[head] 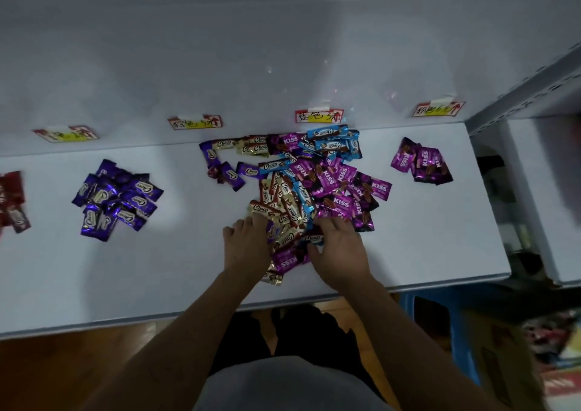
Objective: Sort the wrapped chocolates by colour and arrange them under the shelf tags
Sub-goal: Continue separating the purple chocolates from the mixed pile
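The red pile is cut by the left edge. I cannot read the leftmost tag (blurred). The mixed pile hides the fingertips of the left hand.

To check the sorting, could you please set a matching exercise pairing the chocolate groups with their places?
Things:
1 red chocolates
2 violet Choco pile
3 mixed heap
4 magenta KISS pile

Places:
A centre
B far right
C cut by the left image edge
D left of centre

Pairs: 1-C, 2-D, 3-A, 4-B
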Tool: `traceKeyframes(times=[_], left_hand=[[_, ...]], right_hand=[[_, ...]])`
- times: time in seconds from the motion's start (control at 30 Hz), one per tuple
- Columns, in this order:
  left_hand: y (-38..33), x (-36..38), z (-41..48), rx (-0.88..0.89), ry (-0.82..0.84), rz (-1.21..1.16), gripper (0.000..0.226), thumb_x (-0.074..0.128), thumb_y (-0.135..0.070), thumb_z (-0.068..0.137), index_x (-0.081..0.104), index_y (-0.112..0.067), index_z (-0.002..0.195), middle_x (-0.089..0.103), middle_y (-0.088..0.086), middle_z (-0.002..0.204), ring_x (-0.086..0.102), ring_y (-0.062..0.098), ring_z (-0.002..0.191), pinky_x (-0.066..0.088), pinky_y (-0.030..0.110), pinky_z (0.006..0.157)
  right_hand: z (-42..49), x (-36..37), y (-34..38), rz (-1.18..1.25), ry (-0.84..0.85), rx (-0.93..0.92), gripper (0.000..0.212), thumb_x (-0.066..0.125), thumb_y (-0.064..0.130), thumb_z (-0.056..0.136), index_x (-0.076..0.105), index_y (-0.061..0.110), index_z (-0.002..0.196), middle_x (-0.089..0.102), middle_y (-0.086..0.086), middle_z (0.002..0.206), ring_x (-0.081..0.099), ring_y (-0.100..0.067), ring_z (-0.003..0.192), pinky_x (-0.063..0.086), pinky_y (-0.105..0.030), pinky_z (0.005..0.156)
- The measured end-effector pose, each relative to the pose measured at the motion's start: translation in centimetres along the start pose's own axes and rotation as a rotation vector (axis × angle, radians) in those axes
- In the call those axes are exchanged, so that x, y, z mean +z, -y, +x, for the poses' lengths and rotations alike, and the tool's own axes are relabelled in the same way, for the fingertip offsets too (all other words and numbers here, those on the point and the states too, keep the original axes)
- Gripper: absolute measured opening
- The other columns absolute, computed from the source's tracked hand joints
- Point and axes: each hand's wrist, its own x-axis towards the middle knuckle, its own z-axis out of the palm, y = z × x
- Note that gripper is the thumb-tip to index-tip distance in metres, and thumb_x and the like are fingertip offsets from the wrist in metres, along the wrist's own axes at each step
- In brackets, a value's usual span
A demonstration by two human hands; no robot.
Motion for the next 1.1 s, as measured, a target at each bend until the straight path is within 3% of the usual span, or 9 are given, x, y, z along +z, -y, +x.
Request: traceKeyframes(times=[0.2,0.37,0.47,0.57,0.67,0.8,0.93,1.1], left_hand=[[-1.1,0.5,0.3,-0.091,-0.081,-0.042,0.044,0.052,-0.045,0.090,0.046,-0.012,0.119,0.056,0.008,0.120,0.050,0.028,0.113,0.033,0.043,0.094],[-1.4,1.1,0.1,-0.188,-0.089,-0.205,0.035,0.056,-0.035,0.090,0.048,-0.015,0.117,0.058,0.006,0.120,0.048,0.025,0.115,0.031,0.040,0.095],[-1.1,0.8,-0.4,-0.180,-0.079,-0.196,0.033,0.052,-0.032,0.091,0.051,-0.017,0.119,0.056,0.004,0.119,0.048,0.023,0.115,0.031,0.039,0.094],[-0.6,-0.5,-1.2,-0.185,-0.083,-0.260,0.023,0.053,-0.027,0.088,0.054,-0.016,0.108,0.056,0.003,0.109,0.051,0.022,0.105,0.032,0.037,0.090],[0.6,-2.5,-2.0,-0.180,-0.025,-0.429,0.014,0.049,-0.018,0.091,0.048,-0.014,0.103,0.062,0.006,0.100,0.053,0.021,0.082,0.037,0.034,0.079],[2.8,-5.3,-2.0,-0.176,0.144,-0.503,0.024,0.046,-0.017,0.094,0.051,-0.015,0.117,0.065,0.008,0.104,0.059,0.023,0.085,0.047,0.032,0.072],[4.9,-7.0,-1.3,-0.220,0.109,-0.494,0.022,0.049,-0.031,0.095,0.059,-0.017,0.107,0.066,0.004,0.100,0.059,0.021,0.087,0.046,0.028,0.072],[6.7,-8.7,0.3,-0.236,0.096,-0.500,0.042,0.058,-0.059,0.085,0.057,-0.018,0.092,0.060,-0.003,0.082,0.058,0.016,0.077,0.043,0.028,0.065]], right_hand=[[2.2,-0.3,1.3,0.002,-0.005,-0.103,0.047,0.059,0.026,0.089,0.051,0.012,0.133,0.053,-0.010,0.130,0.047,-0.028,0.119,0.040,-0.046,0.102],[3.1,0.2,2.3,-0.060,0.049,-0.186,0.044,0.059,0.024,0.088,0.054,0.013,0.131,0.057,-0.010,0.126,0.050,-0.029,0.118,0.040,-0.046,0.102],[2.7,0.8,2.3,-0.069,0.035,-0.231,0.041,0.064,0.020,0.083,0.060,0.008,0.121,0.062,-0.015,0.114,0.056,-0.034,0.106,0.047,-0.047,0.092],[2.5,1.0,2.0,-0.073,0.017,-0.251,0.037,0.066,0.018,0.080,0.064,0.006,0.115,0.066,-0.016,0.104,0.061,-0.034,0.094,0.053,-0.047,0.084],[3.2,0.1,2.6,-0.095,0.075,-0.274,0.031,0.059,0.023,0.088,0.064,0.013,0.116,0.067,-0.007,0.099,0.063,-0.026,0.087,0.052,-0.034,0.078],[5.2,-0.8,4.7,-0.108,0.181,-0.249,0.029,0.051,0.029,0.094,0.059,0.019,0.120,0.064,-0.001,0.108,0.060,-0.018,0.091,0.048,-0.029,0.075],[7.7,-0.8,7.4,-0.115,0.190,-0.274,0.032,0.054,0.028,0.094,0.057,0.017,0.124,0.064,-0.003,0.113,0.061,-0.020,0.100,0.047,-0.030,0.080],[11.1,1.1,10.7,-0.146,0.069,-0.375,0.049,0.053,0.027,0.094,0.044,0.020,0.142,0.053,-0.008,0.135,0.048,-0.026,0.125,0.045,-0.038,0.094]])
